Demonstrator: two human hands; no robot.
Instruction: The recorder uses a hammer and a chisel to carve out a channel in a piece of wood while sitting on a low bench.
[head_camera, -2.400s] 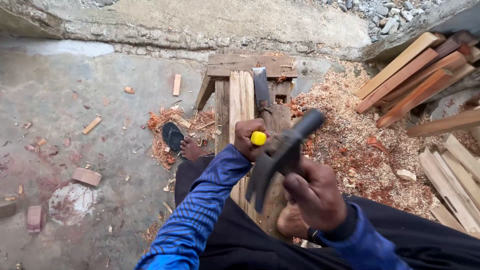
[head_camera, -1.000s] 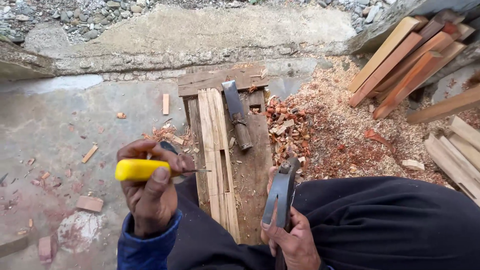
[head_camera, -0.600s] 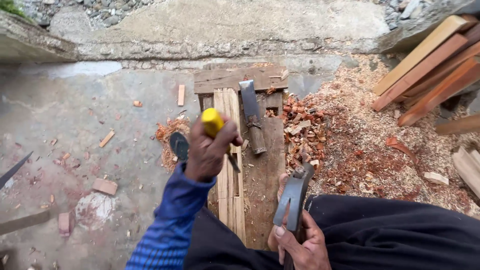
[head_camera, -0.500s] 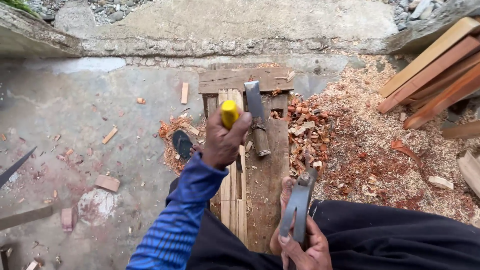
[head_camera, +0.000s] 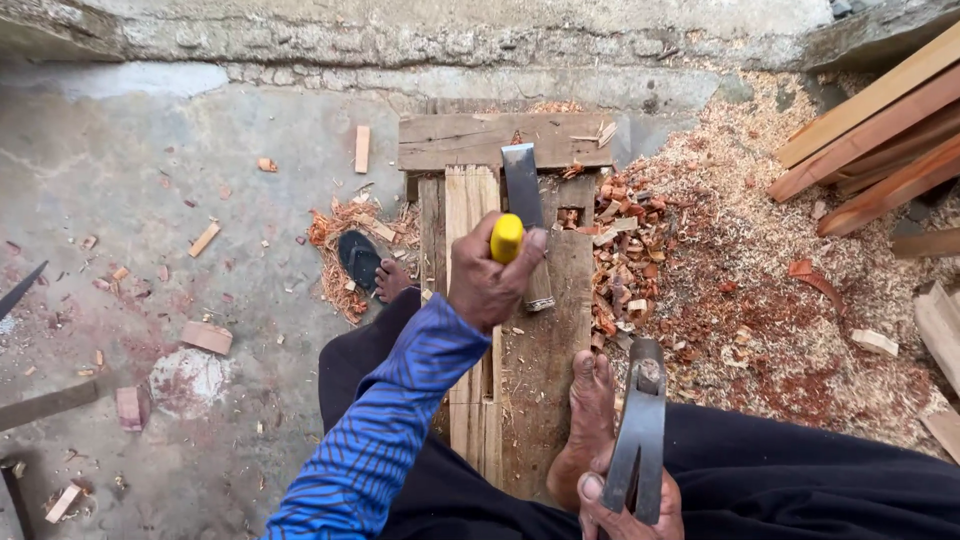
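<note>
Head view: a person sits over a low workbench of rough weathered planks (head_camera: 545, 345) on a grey concrete floor (head_camera: 150, 200), looking down at both hands.
Left hand: the left hand (head_camera: 490, 285), in a blue striped sleeve (head_camera: 390, 430), is clenched round a yellow-handled tool (head_camera: 507, 238), likely a chisel; its working end is hidden under the fist.
Right hand: the right hand (head_camera: 625, 505) grasps a dark metal hammer (head_camera: 638, 430) low by the lap, head up, well apart from the yellow handle.
Workpiece: pale narrow wooden strips (head_camera: 470, 300) lie lengthwise on the bench, under the left fist.
Second tool: a broad flat steel chisel with a wooden handle (head_camera: 525, 215) lies loose on the bench, just beside the left fist.
Bracing: a bare foot (head_camera: 592, 395) rests on the bench plank beside the hammer; a second foot in a dark sandal (head_camera: 365, 262) stands on the floor to the left.
Surroundings: reddish wood chips and sawdust (head_camera: 720, 290) spread to the right, with stacked reddish timber battens (head_camera: 880, 140) beyond.
Doing it well: in my judgement, the yellow handle should stand steady and square to the strip before any blow, the fist kept below the handle's top.
Risk: the bare toes and the loose steel chisel sit close to the striking line; a glancing hit could slip toward either.
</note>
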